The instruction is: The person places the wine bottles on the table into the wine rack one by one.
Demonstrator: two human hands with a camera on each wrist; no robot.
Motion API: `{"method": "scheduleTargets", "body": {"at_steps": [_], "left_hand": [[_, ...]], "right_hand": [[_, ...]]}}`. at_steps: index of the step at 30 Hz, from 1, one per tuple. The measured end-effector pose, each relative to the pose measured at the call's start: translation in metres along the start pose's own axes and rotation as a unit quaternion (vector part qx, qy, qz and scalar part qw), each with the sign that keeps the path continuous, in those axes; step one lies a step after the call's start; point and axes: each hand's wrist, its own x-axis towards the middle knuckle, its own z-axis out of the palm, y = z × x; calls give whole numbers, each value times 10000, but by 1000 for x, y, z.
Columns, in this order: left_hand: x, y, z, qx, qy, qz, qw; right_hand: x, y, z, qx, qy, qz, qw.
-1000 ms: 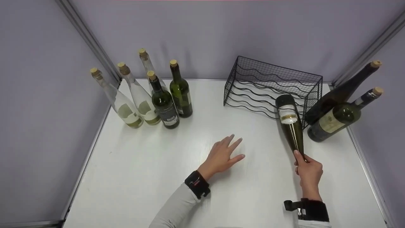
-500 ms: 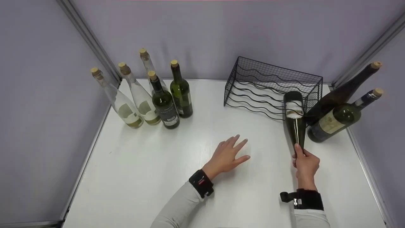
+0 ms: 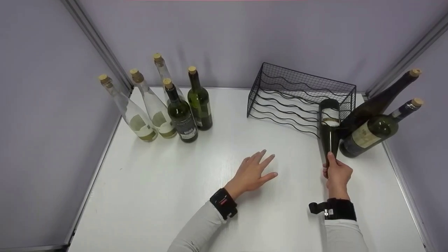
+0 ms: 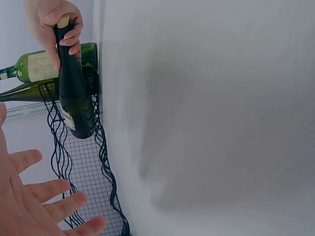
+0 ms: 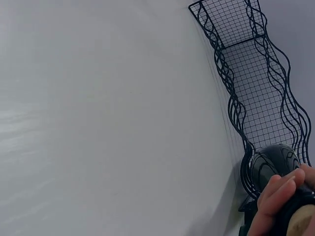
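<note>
My right hand [image 3: 338, 175] grips a dark green wine bottle [image 3: 329, 117] by its neck, thumb on top. The bottle lies with its base pointing away, inside the right end of a black wire wine rack [image 3: 308, 80]. In the left wrist view, the bottle [image 4: 74, 93] sits between the rack's wavy wires, and its cork [image 4: 63, 21] shows above the gripping fingers. From the right wrist, the base [image 5: 275, 162] appears between the upper and lower wires. My left hand [image 3: 249, 173] is over the white table with fingers spread, holding nothing.
Two corked bottles, a brown one [image 3: 371, 108] and a green one [image 3: 365, 134], stand right beside the rack. Several clear and green bottles [image 3: 183, 122] are grouped at the back left. Grey panels [image 3: 224, 38] enclose the table [image 3: 157, 196].
My right hand has pushed the bottle forward and slightly right, so its base reaches deeper into the rack's right end. My left hand has shifted slightly right, fingers still spread.
</note>
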Motion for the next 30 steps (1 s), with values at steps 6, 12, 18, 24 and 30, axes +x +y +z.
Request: {"method": "scheduleTargets", "body": {"at_steps": [6,12,18,24,30], "left_hand": [[-2,1,-3,3,-100,40,9999],[-5,-1,-5,22,-134,63,9999],[-8,-4,-5,87,-81,183,9998],[-10,-7,-2,72,-61,200,9998],[-12,-10,-2,93,-91,215,9997]], "right_hand": [[3,-1,2,241,14,214,9995],[6,-3,4,304,-66,334,9990],[7,-1,7,353,-226,230,9989],[8,4,10,466,-169,216,9985],[12,5,8,562,-214,372,9975]]}}
